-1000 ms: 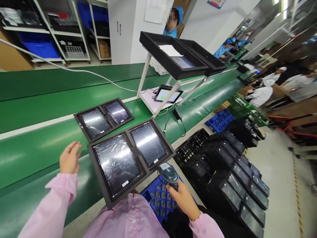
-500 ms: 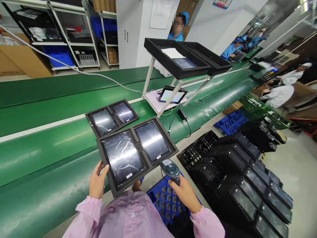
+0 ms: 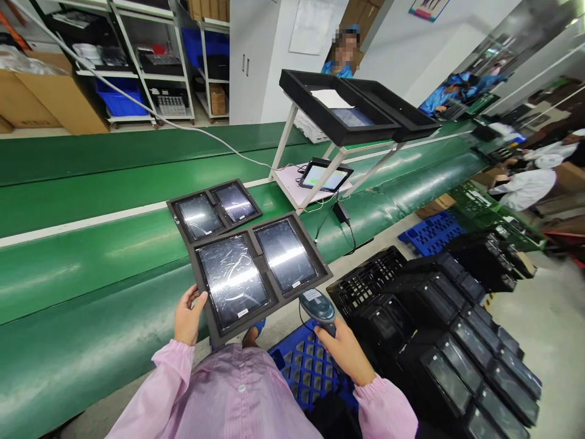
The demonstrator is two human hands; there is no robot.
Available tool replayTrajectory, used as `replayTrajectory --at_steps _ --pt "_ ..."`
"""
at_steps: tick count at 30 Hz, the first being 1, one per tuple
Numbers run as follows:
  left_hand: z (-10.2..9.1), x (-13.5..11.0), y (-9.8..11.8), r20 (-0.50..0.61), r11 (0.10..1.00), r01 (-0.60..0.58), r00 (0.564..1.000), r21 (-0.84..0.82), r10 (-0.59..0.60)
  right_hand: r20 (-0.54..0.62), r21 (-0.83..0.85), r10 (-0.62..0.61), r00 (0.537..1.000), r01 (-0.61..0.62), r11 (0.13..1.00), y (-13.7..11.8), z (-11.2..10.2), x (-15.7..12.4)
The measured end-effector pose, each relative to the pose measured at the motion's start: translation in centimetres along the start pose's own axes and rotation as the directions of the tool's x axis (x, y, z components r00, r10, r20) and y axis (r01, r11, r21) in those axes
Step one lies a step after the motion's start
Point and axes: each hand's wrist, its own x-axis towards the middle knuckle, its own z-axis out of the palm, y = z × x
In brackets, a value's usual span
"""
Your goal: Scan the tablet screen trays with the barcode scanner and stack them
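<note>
My left hand [image 3: 189, 314] grips the left edge of a dark foam tray [image 3: 265, 263], thumb on top and fingers partly hidden beside it. In the tray lie two film-covered tablet screens, a left one [image 3: 234, 277] and a right one [image 3: 284, 253], each with a small white label near its lower edge. My right hand [image 3: 348, 349] is wrapped around the handle of a barcode scanner [image 3: 319, 306]. The scanner's head is just off the tray's lower right edge. Behind, a second foam tray [image 3: 216, 222] with two screens rests on the green conveyor [image 3: 114, 244].
A white-legged stand [image 3: 289, 131] carries black foam trays [image 3: 388, 129] above a lit tablet [image 3: 325, 177]. To my right, stacks of black trays with screens [image 3: 452, 372] stand beside a blue pallet [image 3: 304, 366]. A co-worker [image 3: 345, 55] is across the line; more people are farther right.
The view has shifted slightly, so the scene sits a little farther right. My hands keep their holds on the tray and the scanner, with almost no movement relative to each other.
</note>
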Motion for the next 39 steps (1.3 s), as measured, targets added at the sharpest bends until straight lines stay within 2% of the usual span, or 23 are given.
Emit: replayTrajectory --at_steps 4,9,11,14,26,31,35,37,39 --pt "-0.1 -0.2 0.2 0.015 0.998 -0.020 1.000 0.058 0.019 0.037 0.025 -0.011 0.999 0.010 1.000 -1.3 2.2 -2.4" --pt "-0.3 -0.7 0.4 0.055 0.995 -0.034 0.998 0.097 0.029 0.170 0.118 -0.094 0.981 0.074 0.990 -3.7 7.8 -6.4" --pt "-0.4 -0.8 0.4 0.068 0.995 -0.042 0.997 0.094 0.036 0.203 0.122 -0.096 0.975 0.072 0.990 -4.4 9.4 -7.3" --pt "-0.5 -0.7 0.3 0.085 0.995 -0.049 0.996 0.087 0.041 0.212 0.116 -0.080 0.974 0.056 0.992 -5.1 10.7 -7.7" --pt "-0.6 -0.9 0.7 0.097 0.993 -0.055 0.994 0.108 0.044 0.150 0.138 -0.101 0.983 0.080 0.987 -5.0 11.3 -8.1" --pt "0.6 -0.8 3.1 0.027 0.997 0.011 1.000 0.077 -0.013 0.103 0.155 -0.053 0.993 0.036 0.987 -4.0 10.7 -8.0" --pt "1.8 -1.9 5.9 0.185 0.997 0.044 0.981 0.064 -0.056 0.013 0.225 0.010 1.000 -0.013 0.974 -3.0 9.8 -7.5" --pt "2.2 -2.8 6.6 0.224 0.997 0.067 0.973 -0.030 -0.058 -0.031 0.275 0.031 0.999 -0.021 0.961 -2.9 9.1 -7.2" --pt "2.3 -3.5 6.9 0.220 0.978 0.137 0.970 -0.155 -0.101 -0.057 0.310 0.040 0.998 -0.020 0.951 -2.9 8.3 -6.9"
